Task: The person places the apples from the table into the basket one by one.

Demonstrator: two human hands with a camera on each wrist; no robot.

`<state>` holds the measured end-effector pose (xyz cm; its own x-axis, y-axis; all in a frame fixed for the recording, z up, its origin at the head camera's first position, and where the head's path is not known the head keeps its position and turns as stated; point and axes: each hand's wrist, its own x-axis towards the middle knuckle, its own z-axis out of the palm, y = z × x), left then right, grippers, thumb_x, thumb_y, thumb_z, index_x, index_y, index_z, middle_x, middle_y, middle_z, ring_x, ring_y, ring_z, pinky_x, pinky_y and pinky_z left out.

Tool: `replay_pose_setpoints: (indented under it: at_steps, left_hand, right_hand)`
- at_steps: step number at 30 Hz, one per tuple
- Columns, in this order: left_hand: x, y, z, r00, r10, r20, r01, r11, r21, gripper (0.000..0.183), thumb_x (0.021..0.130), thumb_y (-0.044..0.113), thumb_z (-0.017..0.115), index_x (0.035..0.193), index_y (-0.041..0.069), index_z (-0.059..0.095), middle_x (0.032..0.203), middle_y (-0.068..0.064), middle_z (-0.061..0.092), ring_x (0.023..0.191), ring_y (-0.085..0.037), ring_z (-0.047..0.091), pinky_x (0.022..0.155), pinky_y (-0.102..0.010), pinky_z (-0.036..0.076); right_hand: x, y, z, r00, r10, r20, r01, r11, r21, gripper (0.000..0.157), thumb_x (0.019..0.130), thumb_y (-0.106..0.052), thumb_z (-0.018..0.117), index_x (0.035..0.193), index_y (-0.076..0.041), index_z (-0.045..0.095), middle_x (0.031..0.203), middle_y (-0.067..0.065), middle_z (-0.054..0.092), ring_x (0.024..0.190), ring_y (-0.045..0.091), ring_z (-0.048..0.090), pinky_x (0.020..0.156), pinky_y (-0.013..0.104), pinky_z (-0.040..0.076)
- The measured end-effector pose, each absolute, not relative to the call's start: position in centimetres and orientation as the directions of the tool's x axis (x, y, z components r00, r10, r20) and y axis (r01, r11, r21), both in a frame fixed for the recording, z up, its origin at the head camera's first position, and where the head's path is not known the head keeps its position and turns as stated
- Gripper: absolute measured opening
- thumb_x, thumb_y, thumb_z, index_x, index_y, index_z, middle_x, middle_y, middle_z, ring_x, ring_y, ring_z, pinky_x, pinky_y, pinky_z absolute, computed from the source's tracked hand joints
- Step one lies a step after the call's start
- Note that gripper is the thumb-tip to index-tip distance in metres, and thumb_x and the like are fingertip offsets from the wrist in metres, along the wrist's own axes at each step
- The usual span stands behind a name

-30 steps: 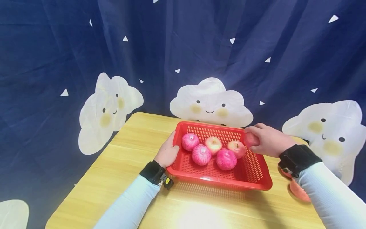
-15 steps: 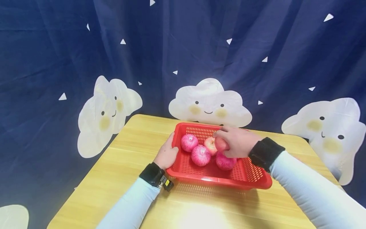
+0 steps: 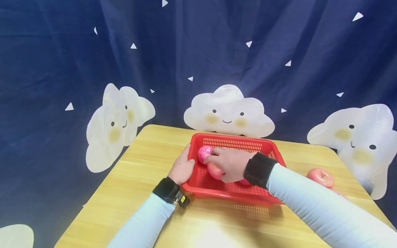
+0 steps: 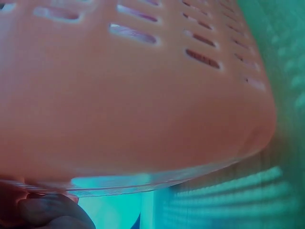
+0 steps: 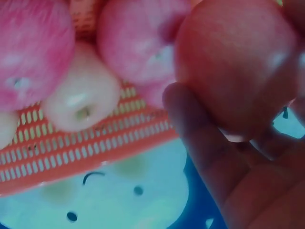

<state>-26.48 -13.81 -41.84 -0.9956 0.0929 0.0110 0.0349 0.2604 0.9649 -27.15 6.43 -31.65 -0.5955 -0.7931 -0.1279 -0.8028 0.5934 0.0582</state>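
A red perforated plastic basket (image 3: 211,193) holds several apples. My left hand (image 3: 182,168) grips its left side, thumb over the rim. Inside the basket, my right hand (image 3: 234,163) holds a reddish apple (image 3: 215,171) above the others, fingers curled round it. A pink apple (image 3: 204,154) lies at the basket's left end, just beyond the fingers. My hand and wrist largely cover the other apples in the head view. In the right wrist view, a pale yellow apple (image 5: 83,95) and striped pink apples (image 5: 33,47) sit near the slotted wall, beside the held apple.
The basket stands on a light wooden table (image 3: 149,151). To its right lie a pinkish apple (image 3: 321,177) and another apple (image 3: 339,193), partly hidden by my right sleeve. A dark blue curtain (image 3: 217,41) with white clouds hangs behind the table.
My right hand has carried its apple leftward from the basket's right end to above the apples on the left. The left hand keeps its hold; the basket stays put.
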Motion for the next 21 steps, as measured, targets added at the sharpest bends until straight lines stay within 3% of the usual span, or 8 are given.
replay_pose_setpoints:
  at_steps: [7,11,16,18,21]
  left_hand:
    - [-26.4,-13.9,-41.6,-0.995,0.098,0.019,0.043,0.251,0.967,0.068,0.093,0.021,0.057,0.145,0.041,0.021,0.136,-0.003,0.047,0.102,-0.023,0.058,0.078,-0.049,0.056]
    - [-26.4,-13.9,-41.6,-0.995,0.092,0.032,0.056,0.282,0.958,0.067,0.093,0.021,0.057,0.146,0.040,0.021,0.138,-0.002,0.046,0.111,-0.025,0.053,0.081,-0.048,0.054]
    - [-26.5,-13.8,-41.6,-0.997,0.065,0.032,0.052,0.332,0.942,0.069,0.092,0.019,0.056,0.148,0.035,0.020,0.139,-0.001,0.045,0.115,-0.025,0.050,0.088,-0.050,0.051]
    - [-26.5,-13.8,-41.7,-0.998,0.061,0.033,0.052,0.341,0.939,0.070,0.091,0.018,0.056,0.149,0.032,0.020,0.140,-0.001,0.045,0.116,-0.026,0.049,0.090,-0.050,0.049]
    - [-26.5,-13.8,-41.8,-0.998,0.062,0.032,0.051,0.342,0.938,0.071,0.091,0.017,0.056,0.150,0.030,0.019,0.141,-0.002,0.044,0.117,-0.026,0.048,0.090,-0.051,0.049]
  right_hand:
    - [-26.6,4.8,-32.6,-0.574,-0.796,-0.190,-0.818,0.566,0.100,0.079,0.060,-0.039,0.085,0.129,-0.046,0.048,0.111,-0.005,0.048,0.099,0.013,0.042,0.070,0.038,0.050]
    - [-26.7,4.0,-33.3,-0.531,-0.823,-0.201,-0.846,0.530,0.065,0.079,0.061,-0.034,0.085,0.131,-0.042,0.049,0.111,-0.005,0.048,0.098,0.013,0.044,0.069,0.034,0.053]
    - [-27.1,3.3,-34.7,-0.468,-0.857,-0.217,-0.883,0.464,0.073,0.078,0.064,-0.028,0.083,0.135,-0.027,0.050,0.121,-0.007,0.056,0.111,0.014,0.048,0.092,0.034,0.049]
    - [-27.4,3.2,-35.2,-0.454,-0.861,-0.231,-0.891,0.445,0.091,0.077,0.065,-0.028,0.083,0.135,-0.025,0.050,0.124,-0.008,0.057,0.115,0.014,0.047,0.098,0.036,0.044]
    - [-27.8,3.0,-35.7,-0.453,-0.854,-0.256,-0.891,0.440,0.109,0.078,0.064,-0.030,0.084,0.135,-0.028,0.050,0.122,-0.009,0.057,0.111,0.013,0.049,0.098,0.037,0.045]
